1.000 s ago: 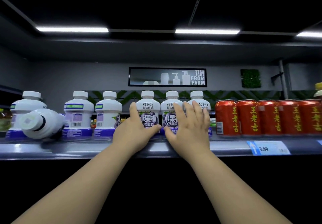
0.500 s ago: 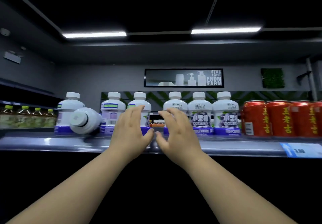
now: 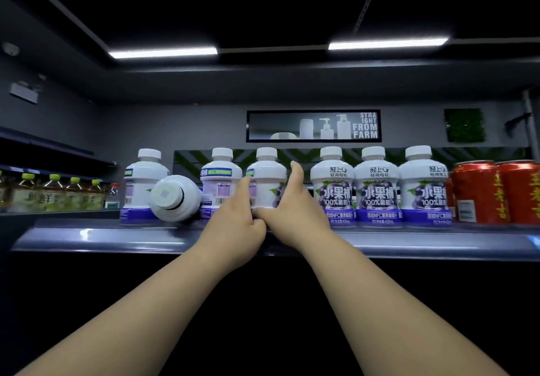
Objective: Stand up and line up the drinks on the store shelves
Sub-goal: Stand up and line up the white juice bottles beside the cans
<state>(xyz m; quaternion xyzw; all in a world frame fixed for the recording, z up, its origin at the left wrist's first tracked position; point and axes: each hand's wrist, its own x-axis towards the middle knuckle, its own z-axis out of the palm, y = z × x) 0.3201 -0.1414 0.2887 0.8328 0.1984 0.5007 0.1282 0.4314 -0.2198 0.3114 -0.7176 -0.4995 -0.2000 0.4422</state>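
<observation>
Head view: left hand (image 3: 233,223) and right hand (image 3: 295,212) clasp white bottle (image 3: 267,181); neighbours (image 3: 377,191) read "100%".

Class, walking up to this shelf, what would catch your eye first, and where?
The left hand and right hand grip one upright white bottle at the middle of the shelf. Left of it, a tipped bottle lies on its side. Red cans stand at the far right.

Dark ceiling (image 3: 263,4), one light strip (image 3: 163,53) at 11 o'clock, another strip (image 3: 387,44) at 1; grey wall (image 3: 175,124) bears a framed sign (image 3: 313,126)
</observation>
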